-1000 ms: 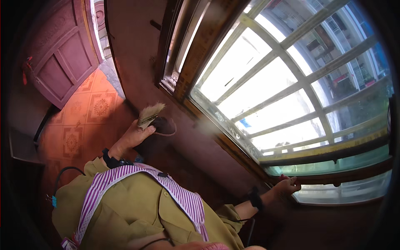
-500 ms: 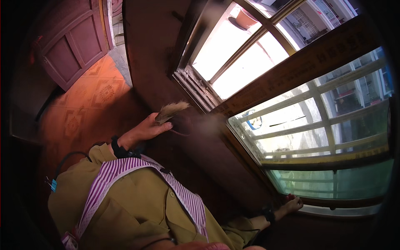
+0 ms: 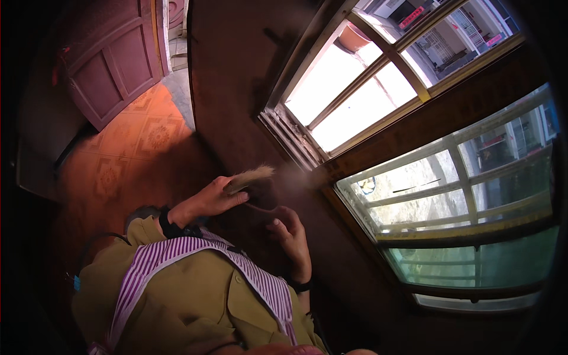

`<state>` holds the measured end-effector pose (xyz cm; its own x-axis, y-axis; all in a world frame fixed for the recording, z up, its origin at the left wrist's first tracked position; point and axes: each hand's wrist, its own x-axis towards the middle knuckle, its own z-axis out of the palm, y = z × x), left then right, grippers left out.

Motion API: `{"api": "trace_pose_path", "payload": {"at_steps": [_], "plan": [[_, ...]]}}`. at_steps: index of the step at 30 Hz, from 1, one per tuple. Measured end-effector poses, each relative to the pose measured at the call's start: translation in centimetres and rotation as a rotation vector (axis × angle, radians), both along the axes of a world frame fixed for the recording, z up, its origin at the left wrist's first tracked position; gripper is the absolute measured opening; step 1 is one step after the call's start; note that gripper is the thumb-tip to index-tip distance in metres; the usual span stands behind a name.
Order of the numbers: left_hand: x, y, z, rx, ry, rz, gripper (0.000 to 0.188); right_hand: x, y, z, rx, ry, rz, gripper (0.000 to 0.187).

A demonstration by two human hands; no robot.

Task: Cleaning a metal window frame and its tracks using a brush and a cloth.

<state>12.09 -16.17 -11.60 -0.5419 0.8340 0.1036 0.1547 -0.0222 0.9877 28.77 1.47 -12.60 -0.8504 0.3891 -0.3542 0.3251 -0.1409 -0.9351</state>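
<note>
My left hand (image 3: 213, 198) is closed around a brush (image 3: 253, 177) with pale, bushy bristles that point to the right, toward the wall. A thin reddish strand (image 3: 260, 208) runs from below that hand toward my right hand (image 3: 291, 234). The right hand is raised beside the brush, its fingers curved and the thumb apart from them. Whether its fingertips touch the strand is too dark to tell. Each wrist wears a dark band. The brush's lower end is hidden in my left palm.
A barred window (image 3: 355, 89) stands at the upper right, with a greenish sliding pane (image 3: 449, 260) below it. Dark wall (image 3: 231, 77) lies beyond my hands. A panelled door (image 3: 112, 59) and orange patterned floor tiles (image 3: 157, 136) are at the upper left.
My right hand has left the lower window edge and come left, close to the brush. My left hand still holds the brush, slightly lower in view. The view has shifted a little.
</note>
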Motion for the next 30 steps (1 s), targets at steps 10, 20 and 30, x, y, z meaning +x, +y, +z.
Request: {"api": "trace_pose_path", "payload": {"at_steps": [10, 20, 30], "plan": [[0.0, 0.7, -0.4, -0.001, -0.031, -0.014, 0.036, -2.6, -0.9, -0.1, 0.480, 0.246, 0.052, 0.045], [-0.1, 1.8, 1.2, 0.074, 0.119, -0.083, 0.032, -4.4, 0.1, 3.7, 0.391, 0.373, -0.088, 0.035], [0.3, 3.9, 1.5, 0.026, -0.122, -0.418, 0.053, -3.0, -0.6, 0.8, -0.230, 0.507, -0.420, 0.059]]}}
